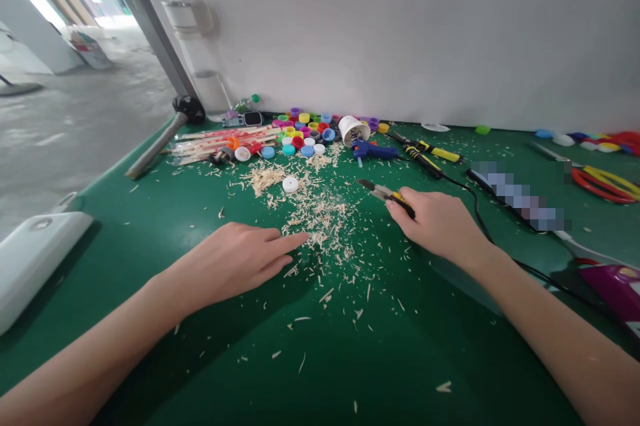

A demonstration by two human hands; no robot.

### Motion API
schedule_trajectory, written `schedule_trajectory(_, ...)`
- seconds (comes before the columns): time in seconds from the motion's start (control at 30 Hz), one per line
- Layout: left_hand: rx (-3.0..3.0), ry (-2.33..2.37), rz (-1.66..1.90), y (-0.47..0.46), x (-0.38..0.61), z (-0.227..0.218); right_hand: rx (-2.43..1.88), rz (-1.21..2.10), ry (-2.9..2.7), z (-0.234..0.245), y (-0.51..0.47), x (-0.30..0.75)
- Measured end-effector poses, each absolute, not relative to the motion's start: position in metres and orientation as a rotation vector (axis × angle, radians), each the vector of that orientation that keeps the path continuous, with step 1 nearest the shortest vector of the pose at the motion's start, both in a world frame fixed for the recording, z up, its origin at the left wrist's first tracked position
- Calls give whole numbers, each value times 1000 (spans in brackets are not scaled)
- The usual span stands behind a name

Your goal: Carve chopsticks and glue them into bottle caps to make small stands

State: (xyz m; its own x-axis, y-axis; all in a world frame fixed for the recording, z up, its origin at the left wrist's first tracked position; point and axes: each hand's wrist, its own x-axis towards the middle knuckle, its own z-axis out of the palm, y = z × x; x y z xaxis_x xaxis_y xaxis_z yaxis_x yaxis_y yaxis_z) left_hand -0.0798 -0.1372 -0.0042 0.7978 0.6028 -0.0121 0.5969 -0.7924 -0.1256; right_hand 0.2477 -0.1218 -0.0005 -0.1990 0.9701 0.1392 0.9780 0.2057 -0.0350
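Wood shavings [325,219] lie scattered over the middle of a green tabletop [240,359]. My left hand [245,253] is at their left edge, its index finger stretched out to touch them and the thumb apart below; it holds nothing I can see. To the right, my right hand [435,219] is closed around a yellow-and-black utility knife [395,199], its dark blade out and pointing left. The knife is held above the table, away from the left hand. A white bottle cap [290,184] sits beside a denser heap of shavings [265,179].
Coloured bottle caps [305,133], wrapped sticks [215,146], a hammer [160,143], a blue glue gun [375,150] and pliers [423,156] line the back. At right lie a phone [520,196], scissors [605,183] and cables. A white box [40,266] stands left.
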Motion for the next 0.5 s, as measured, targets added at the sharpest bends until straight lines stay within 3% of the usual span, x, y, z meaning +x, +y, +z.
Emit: schedule_trajectory(0.5, -2899, -970, 42, -138, -79, -4, -1890, -139, -2347, -2, -122, 246)
